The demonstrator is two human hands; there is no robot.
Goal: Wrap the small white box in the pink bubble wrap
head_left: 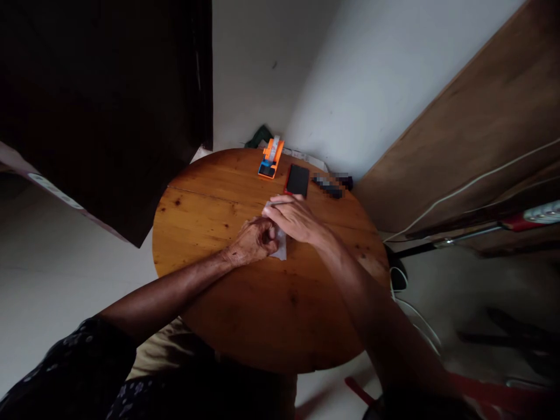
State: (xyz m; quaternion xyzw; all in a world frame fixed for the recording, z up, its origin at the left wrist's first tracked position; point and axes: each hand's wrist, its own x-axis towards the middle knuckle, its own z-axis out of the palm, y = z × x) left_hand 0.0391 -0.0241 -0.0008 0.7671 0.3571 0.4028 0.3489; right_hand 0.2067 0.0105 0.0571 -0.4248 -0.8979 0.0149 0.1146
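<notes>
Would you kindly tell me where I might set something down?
The table looks bare between the left hand and left rim, and between the forearms toward the near rim. Crowded: the far side, with an orange item and red-edged device, and around the right hand and pale sheet.

The left hand (254, 242) and right hand (294, 217) partly hide a pale sheet (282, 252). Beyond the right hand, a dark object (330, 186) is pixelated; farther right, a pole (470, 235) is cut off.

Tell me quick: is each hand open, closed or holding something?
Left hand: curled closed, seemingly holding a pale sheet.
Right hand: fingers over the sheet's far end; whether it grips cannot be told.
</notes>
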